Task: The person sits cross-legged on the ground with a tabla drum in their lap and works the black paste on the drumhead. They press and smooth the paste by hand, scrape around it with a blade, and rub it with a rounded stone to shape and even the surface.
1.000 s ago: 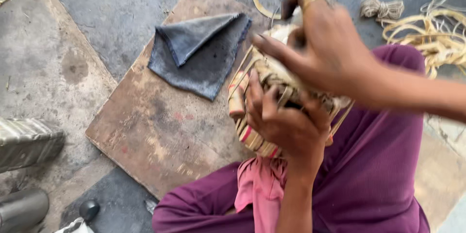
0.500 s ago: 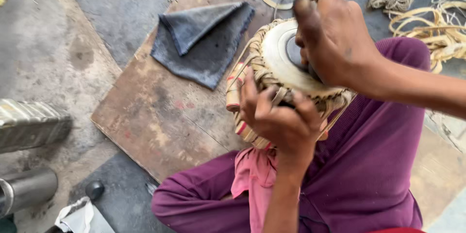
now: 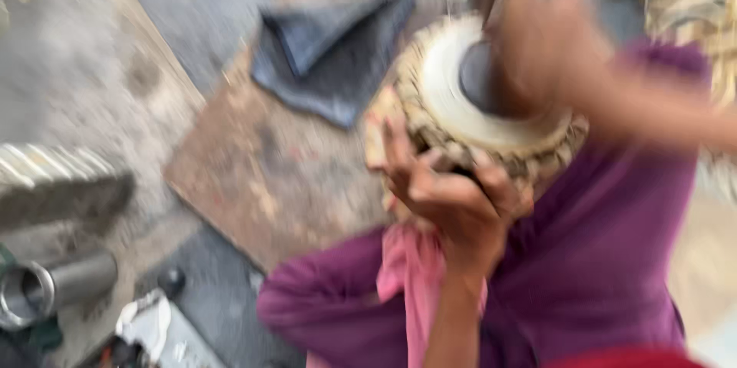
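Observation:
A small hand drum (image 3: 461, 99) with a pale skin, a dark round patch and a braided rim rests against my purple-clad lap (image 3: 599, 260). My left hand (image 3: 449, 191) grips the near side of the drum's rim and body from below. My right hand (image 3: 537, 46) lies over the far side of the drumhead, blurred by motion, its fingers on or just above the skin. A pink cloth (image 3: 411, 276) hangs under the drum.
A dark grey folded cloth (image 3: 330, 61) lies on a worn wooden board (image 3: 261, 176) on the concrete floor. Metal cylinders (image 3: 54, 283) and a ribbed metal piece (image 3: 54, 184) sit at the left. Pale straps and cord (image 3: 691, 7) lie at the upper right.
The view has tilted and blurred. My right hand has shifted from the rim's top to the far side of the drumhead, uncovering more skin. My left hand keeps its grip.

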